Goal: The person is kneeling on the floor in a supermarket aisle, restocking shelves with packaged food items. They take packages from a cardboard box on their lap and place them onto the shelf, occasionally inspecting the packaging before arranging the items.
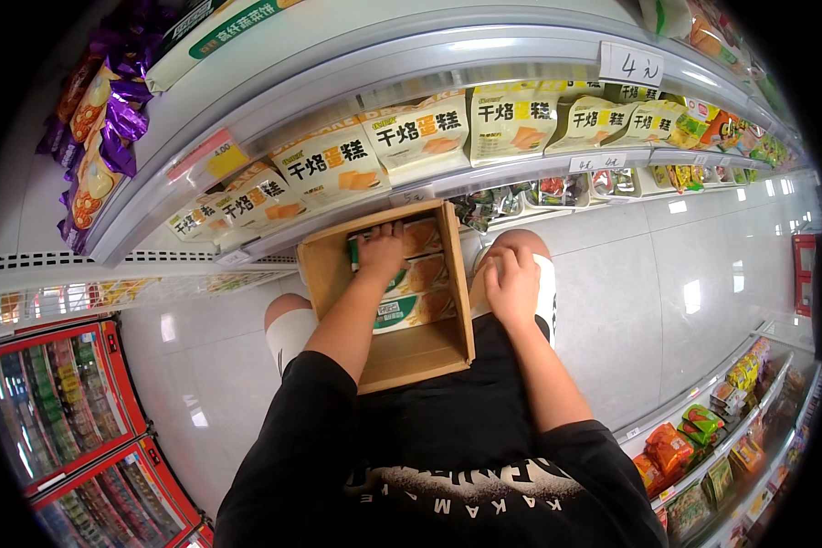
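Note:
An open cardboard box [411, 353] rests between my knees, just in front of the shelf. Inside it lie several white and green food packages [418, 308] in a row, with bread-like pictures on them. My left hand [381, 250] reaches into the box and touches the farthest package; its fingertips are partly hidden, so a firm grip cannot be made out. Over my right knee, outside the box, is my right hand [514, 284], fingers loosely curled, with no item visible in it.
A shelf ahead holds yellow-white cake bags [421, 137]; purple snack packets [125, 123] hang over its upper left. Small wrapped goods [555, 188] fill a lower tier. Red-framed coolers [127, 383] stand at left, a snack shelf [719, 380] at lower right, with tiled floor [609, 274] between.

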{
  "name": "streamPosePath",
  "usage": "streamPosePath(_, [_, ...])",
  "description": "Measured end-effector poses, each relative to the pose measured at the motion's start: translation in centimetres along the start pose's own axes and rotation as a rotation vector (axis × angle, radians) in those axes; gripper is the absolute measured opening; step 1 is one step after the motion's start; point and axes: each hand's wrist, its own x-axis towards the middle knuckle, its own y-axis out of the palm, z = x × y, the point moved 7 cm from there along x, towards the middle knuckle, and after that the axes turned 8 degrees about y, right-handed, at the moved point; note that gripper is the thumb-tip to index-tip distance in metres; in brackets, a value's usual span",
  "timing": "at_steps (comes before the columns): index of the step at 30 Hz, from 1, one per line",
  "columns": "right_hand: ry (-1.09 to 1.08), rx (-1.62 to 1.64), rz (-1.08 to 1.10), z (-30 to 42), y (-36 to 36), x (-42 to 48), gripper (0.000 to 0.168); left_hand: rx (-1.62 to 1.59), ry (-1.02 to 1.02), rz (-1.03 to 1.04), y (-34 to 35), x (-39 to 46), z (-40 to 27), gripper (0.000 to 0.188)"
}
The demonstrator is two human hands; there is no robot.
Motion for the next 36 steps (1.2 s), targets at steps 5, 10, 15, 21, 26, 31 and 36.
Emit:
streamPosePath(5, [0.009, -0.016, 0.000, 0.0, 0.1, 0.2, 0.016, 0.051, 0.050, 0.071, -0.9, 0.5, -0.1, 0.092])
streamPosePath(10, [-0.021, -0.017, 0.011, -0.1, 0.5, 0.2, 0.016, 0.132, 0.024, -0.125, -2.5, -0.9, -0.9, 0.053])
streamPosePath(15, [-0.016, -0.017, 0.007, 0.2, 0.5, 0.0, 0.015, 0.224, 0.086, -0.242, -5.7, -4.4, -3.0, 0.052])
streamPosePath(21, [-0.031, -0.041, 0.000, 0.6, 0.2, -0.3, 0.011, 0.220, 0.224, -0.401, -13.5, -12.9, -5.1, 0.069])
streamPosePath(26, [-0.042, -0.034, 0.004, 0.5, 0.5, -0.6, 0.011, 0.000, 0.338, -0.540, -22.3, -20.4, -4.5, 0.069])
streamPosePath(31, [-0.032, -0.031, 0.010, 1.2, 0.1, -0.5, 0.010, -0.112, 0.454, -0.738, -32.4, -25.9, -4.5, 0.063])
streamPosePath(36, [-0.056, -0.067, 0.010, 0.5, 0.5, -0.4, 0.011, 0.048, 0.541, -0.965, -43.0, -25.8, -3.7, 0.062])
